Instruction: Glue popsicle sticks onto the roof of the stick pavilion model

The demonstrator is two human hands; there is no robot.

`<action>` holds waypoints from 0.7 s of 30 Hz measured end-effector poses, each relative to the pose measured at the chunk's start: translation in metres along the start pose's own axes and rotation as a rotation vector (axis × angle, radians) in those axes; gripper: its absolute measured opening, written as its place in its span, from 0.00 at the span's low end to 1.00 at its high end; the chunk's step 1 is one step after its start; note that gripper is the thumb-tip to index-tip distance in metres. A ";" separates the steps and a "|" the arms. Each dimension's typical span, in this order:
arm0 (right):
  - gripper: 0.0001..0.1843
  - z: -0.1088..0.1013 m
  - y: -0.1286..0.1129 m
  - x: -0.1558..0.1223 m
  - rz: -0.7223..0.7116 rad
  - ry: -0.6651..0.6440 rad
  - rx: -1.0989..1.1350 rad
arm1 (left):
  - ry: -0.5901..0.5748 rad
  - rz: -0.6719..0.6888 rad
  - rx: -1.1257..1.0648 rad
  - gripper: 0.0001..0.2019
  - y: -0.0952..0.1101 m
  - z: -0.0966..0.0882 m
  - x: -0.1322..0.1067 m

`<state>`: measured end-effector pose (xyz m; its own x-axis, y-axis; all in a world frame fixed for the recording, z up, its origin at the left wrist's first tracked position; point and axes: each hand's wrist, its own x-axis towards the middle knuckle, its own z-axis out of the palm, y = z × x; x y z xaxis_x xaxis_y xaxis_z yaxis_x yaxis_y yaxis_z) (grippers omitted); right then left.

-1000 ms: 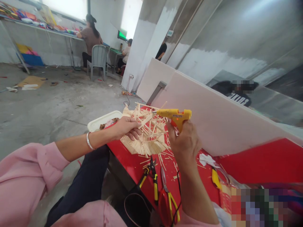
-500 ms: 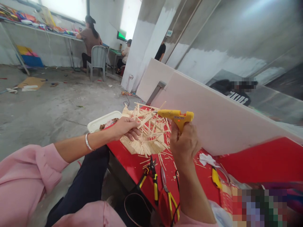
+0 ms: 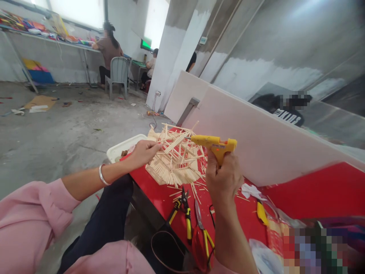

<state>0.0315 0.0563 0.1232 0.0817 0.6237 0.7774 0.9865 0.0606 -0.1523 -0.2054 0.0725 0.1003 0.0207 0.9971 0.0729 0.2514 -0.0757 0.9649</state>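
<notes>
My right hand [image 3: 224, 173] grips a yellow hot glue gun [image 3: 215, 144] by its handle, a small light glowing on its side. The gun's nozzle points left into a structure of thin wooden sticks [image 3: 173, 173], with a fanned stick base and a loose criss-cross of sticks on top. At the structure's left side, my left hand [image 3: 145, 152] has thumb and forefinger pinched at the end of a wooden stick; the exact contact is partly hidden. Yellow-and-black pruning shears [image 3: 186, 217] and yellow-handled scissors [image 3: 202, 224] lie nearer me on the red table [image 3: 159, 201].
Loose stick pieces are scattered around the structure. A white tray [image 3: 114, 150] sits behind my left hand. A pale upright board [image 3: 228, 114] borders the table's far right side. White tissue [image 3: 251, 191] and plastic bags [image 3: 265, 257] lie to the right. Other people sit farther off.
My left hand has drawn back leftward from the sticks, its fingers now closer together. The glue gun has shifted slightly right and down, still in my right hand.
</notes>
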 end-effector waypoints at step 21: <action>0.26 -0.076 0.084 -0.113 0.656 0.017 -0.003 | 0.013 0.458 0.919 0.19 -0.012 0.023 -0.070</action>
<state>0.1161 -0.0686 0.0686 0.6691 0.5182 0.5328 0.7312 -0.3305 -0.5968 -0.1873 0.0039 0.0774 0.2921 0.8716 0.3938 0.8658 -0.4159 0.2783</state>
